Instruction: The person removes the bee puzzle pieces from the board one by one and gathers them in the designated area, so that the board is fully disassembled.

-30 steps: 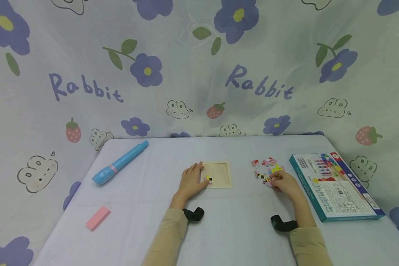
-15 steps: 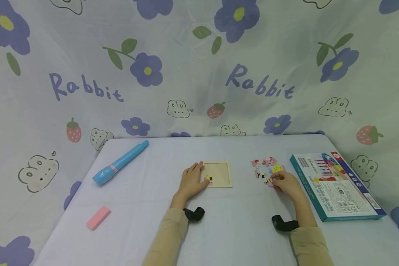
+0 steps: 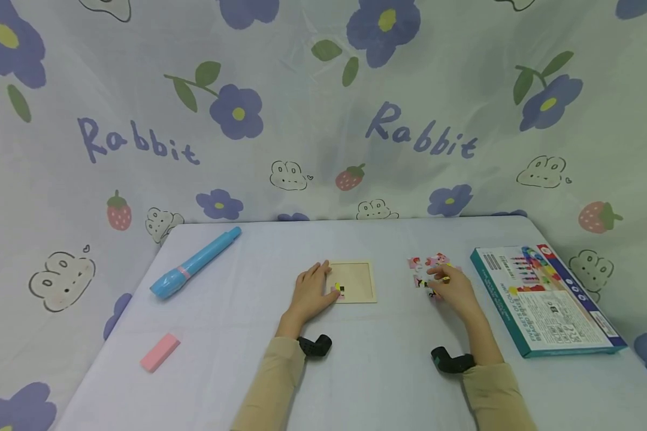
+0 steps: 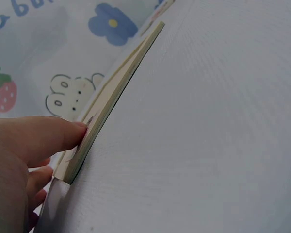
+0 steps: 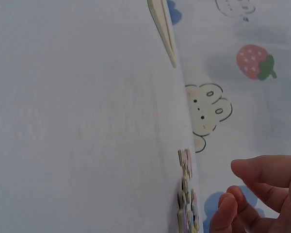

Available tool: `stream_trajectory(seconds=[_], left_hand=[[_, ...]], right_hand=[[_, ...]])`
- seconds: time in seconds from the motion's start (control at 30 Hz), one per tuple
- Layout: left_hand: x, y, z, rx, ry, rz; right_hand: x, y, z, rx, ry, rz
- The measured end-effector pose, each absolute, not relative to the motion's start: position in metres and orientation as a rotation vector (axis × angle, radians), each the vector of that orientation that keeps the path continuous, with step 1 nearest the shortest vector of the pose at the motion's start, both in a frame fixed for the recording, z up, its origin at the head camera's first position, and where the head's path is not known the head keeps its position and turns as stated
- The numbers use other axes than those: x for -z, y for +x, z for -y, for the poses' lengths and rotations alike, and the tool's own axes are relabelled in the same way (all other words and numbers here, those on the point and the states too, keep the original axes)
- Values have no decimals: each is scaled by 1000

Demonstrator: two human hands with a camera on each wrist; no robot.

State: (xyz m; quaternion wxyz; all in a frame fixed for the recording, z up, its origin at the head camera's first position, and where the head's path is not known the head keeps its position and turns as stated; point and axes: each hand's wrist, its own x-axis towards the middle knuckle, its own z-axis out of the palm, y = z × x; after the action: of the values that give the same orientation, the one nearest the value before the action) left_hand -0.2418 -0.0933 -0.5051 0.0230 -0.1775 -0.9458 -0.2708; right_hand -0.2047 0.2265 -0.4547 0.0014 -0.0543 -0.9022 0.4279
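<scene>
In the head view, my left hand [image 3: 311, 292] rests at the left side of a shallow square wooden puzzle tray [image 3: 359, 263]. Its thumb lies over the near left corner, on a small puzzle piece [image 3: 338, 288] with yellow and black print. The left wrist view shows the thumb [image 4: 63, 133] laid straight across the tray's edge [image 4: 111, 99]. My right hand [image 3: 455, 289] hovers over the loose puzzle pieces [image 3: 437, 260], hiding some. In the right wrist view, its thumb and fingers are loosely bent and apart, with nothing visible between them.
Right of the pieces lies a flat printed box [image 3: 544, 305] with teal sides. A blue wand-like object [image 3: 194, 264] lies at the far left. Closer to me on that side is a pink block [image 3: 160, 353]. A patterned cloth [image 3: 313, 120] hangs behind the white table.
My right hand has moved slightly left and away from me over the pieces, lifting off the near ones. The left hand and the tray have stayed in place.
</scene>
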Motion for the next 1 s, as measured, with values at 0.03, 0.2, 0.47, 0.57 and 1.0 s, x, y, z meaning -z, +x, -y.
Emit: stream_trajectory(seconds=[0.03,0.2,0.47,0.57,1.0], left_hand=[[505,-242,93,840,-549,2928],[505,-242,94,838,-552,2921],[505,-242,94,852,-565,2909],[504,-241,94,851,-563,2912],[505,-242,96,841,-584,2937]], right_hand=[[454,-206,-223,-1368,-161,2808],[456,-212,-202,-1503,-54,2708],[459,-220,-163,-1599,43,2697],[459,-222,-149,-1605,62,2697],[464,-230,-99,-1432,507,2871]])
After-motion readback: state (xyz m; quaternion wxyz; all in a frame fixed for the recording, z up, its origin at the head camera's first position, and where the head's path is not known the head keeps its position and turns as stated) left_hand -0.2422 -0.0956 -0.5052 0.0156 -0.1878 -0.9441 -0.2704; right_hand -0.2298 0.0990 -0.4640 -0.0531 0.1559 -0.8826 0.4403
